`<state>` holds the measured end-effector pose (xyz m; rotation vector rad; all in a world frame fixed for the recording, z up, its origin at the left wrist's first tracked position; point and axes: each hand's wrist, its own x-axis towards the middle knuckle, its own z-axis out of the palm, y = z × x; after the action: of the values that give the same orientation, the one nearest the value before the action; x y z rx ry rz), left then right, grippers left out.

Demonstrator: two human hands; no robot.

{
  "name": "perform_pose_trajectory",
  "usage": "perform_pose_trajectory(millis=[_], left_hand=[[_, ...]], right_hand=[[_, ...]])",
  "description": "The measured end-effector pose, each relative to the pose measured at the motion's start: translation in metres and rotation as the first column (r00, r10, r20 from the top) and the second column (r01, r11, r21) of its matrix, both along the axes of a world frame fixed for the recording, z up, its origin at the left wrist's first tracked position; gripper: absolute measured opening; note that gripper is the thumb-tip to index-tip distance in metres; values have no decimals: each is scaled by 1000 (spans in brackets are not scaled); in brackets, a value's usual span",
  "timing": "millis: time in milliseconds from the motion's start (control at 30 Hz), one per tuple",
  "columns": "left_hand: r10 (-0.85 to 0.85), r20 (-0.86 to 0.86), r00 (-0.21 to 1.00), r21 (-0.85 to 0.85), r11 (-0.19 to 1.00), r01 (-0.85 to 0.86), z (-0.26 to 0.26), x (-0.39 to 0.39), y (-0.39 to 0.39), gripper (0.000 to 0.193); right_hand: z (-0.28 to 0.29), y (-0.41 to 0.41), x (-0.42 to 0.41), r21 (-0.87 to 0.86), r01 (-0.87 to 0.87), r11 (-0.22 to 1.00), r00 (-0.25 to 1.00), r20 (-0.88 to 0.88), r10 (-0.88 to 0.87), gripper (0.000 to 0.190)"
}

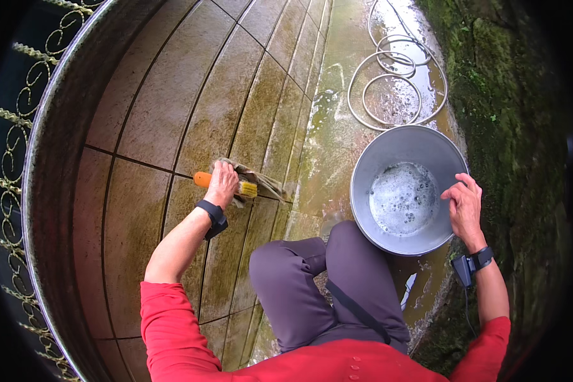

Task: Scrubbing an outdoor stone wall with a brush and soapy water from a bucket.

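My left hand (pixel 223 184) is closed around a scrub brush with an orange handle (pixel 202 179) and yellow bristles (pixel 248 189). A wet, dirty cloth (pixel 262 180) lies bunched under and beside the same hand, against the stained tiled wall (pixel 191 129); whether the fingers also grip it is hidden. On my right, a grey metal bucket (pixel 363 157) holds foamy water (pixel 403 198). My right hand (pixel 464 203) is at the bucket's right rim, fingers bent over the edge and apart, with nothing seen in them.
A pale hose (pixel 365 98) lies in loops on the wet ground beyond the bucket. A mossy wall (pixel 496 110) runs along the right. Ornate metal railing (pixel 16 191) stands past the tiled wall's edge at left. My bent knees (pixel 286 267) are close to the bucket.
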<state>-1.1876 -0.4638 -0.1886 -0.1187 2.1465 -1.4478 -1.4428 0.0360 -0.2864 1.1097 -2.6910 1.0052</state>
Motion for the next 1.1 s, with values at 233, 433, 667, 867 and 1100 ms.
perform_pose_trajectory(millis=[233,433,667,867,1100], left_hand=[[85,-93,992,95,993,-77,0,10,14,12],[48,-271,961,179,984,1,27,-32,35,13],[-193,-549,813,178,924,339,115,-104,80,13],[-398,-701,592,105,763,638,197,-167,143,17],[-298,-696,653,363,638,679,198,-216,218,24]], right_hand=[[-5,0,-1,-8,-10,1000,1000,-26,10,19],[-5,2,-3,-1,-2,1000,999,-42,2,19],[-7,0,-3,-6,-17,1000,998,-67,16,20],[-11,-1,-4,-41,-5,999,997,-76,1,20],[-16,-1,-8,-112,26,993,999,-41,-31,23]])
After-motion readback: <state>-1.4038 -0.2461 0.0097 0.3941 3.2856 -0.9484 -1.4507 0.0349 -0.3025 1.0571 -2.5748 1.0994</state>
